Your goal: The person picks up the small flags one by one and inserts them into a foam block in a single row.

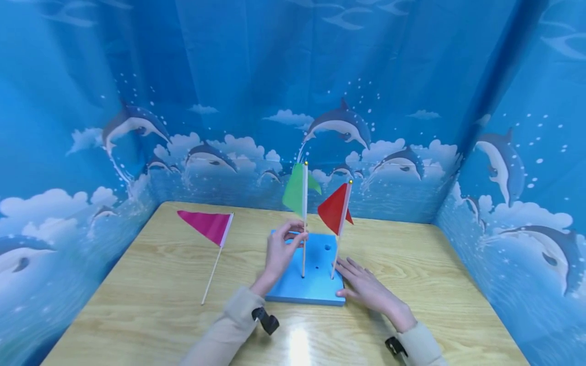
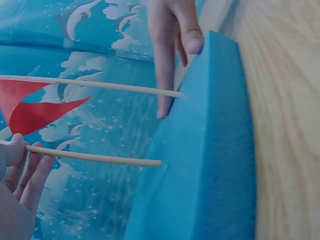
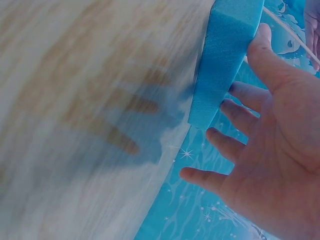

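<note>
My left hand (image 1: 281,251) pinches the wooden stick of a green pennant flag (image 1: 295,192) between thumb and fingers. The stick stands upright, its lower end at the top face of a blue foam board (image 1: 316,296). How deep it sits in the board cannot be told. To its right, a red pennant flag (image 1: 332,209) leans slightly right, its stick end (image 2: 165,92) also at the board. With fingers extended, my right hand (image 1: 368,291) rests at the board's right edge; the thumb (image 3: 262,50) touches the foam in the right wrist view.
A magenta pennant flag (image 1: 211,226) lies on the wooden table (image 1: 151,284), left of the board. Holes show in the board, including a larger one near its back right. A blue dolphin-print curtain (image 1: 256,101) surrounds the table's back and sides.
</note>
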A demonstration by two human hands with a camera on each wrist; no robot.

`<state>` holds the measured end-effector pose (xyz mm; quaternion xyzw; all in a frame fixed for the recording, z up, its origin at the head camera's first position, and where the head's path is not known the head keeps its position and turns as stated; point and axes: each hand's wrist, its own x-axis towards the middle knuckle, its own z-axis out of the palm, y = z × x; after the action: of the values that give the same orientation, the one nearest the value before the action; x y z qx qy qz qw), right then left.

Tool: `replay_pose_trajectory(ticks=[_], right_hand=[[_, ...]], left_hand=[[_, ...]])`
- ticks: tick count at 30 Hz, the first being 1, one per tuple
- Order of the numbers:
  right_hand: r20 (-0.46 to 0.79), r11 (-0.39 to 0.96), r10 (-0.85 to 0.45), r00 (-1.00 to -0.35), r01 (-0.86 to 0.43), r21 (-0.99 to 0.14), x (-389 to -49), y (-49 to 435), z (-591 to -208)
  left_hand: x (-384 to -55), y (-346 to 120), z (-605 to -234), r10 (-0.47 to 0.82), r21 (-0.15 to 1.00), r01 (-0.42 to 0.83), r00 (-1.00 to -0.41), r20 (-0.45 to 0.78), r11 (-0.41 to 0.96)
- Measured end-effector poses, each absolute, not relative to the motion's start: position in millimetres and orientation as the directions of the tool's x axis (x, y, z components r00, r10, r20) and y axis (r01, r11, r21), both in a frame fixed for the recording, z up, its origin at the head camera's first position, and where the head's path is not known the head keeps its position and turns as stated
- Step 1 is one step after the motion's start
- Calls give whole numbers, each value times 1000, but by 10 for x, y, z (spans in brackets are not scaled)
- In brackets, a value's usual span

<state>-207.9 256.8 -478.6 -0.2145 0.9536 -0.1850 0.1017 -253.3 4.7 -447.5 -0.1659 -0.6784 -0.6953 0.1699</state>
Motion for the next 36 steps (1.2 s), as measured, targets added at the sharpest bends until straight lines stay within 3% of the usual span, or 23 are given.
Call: replay_pose_trajectory(ticks=[16,23,36], right_hand=[[-88,829,-471,-878,-406,-386,-2059,2581,-4775],[-105,833,-463,-880,-392,-390,-2067,2563,-4755],[-92,829,-470,-878,-403,-388,-2059,2580,-4748]], left_hand=[[-2474,65,-4656,2,889,457,-889,457,25],[-2465,54,-4661,23,880,463,-886,463,106],[-2403,32,-4689,76,898,402,-915,395,177]])
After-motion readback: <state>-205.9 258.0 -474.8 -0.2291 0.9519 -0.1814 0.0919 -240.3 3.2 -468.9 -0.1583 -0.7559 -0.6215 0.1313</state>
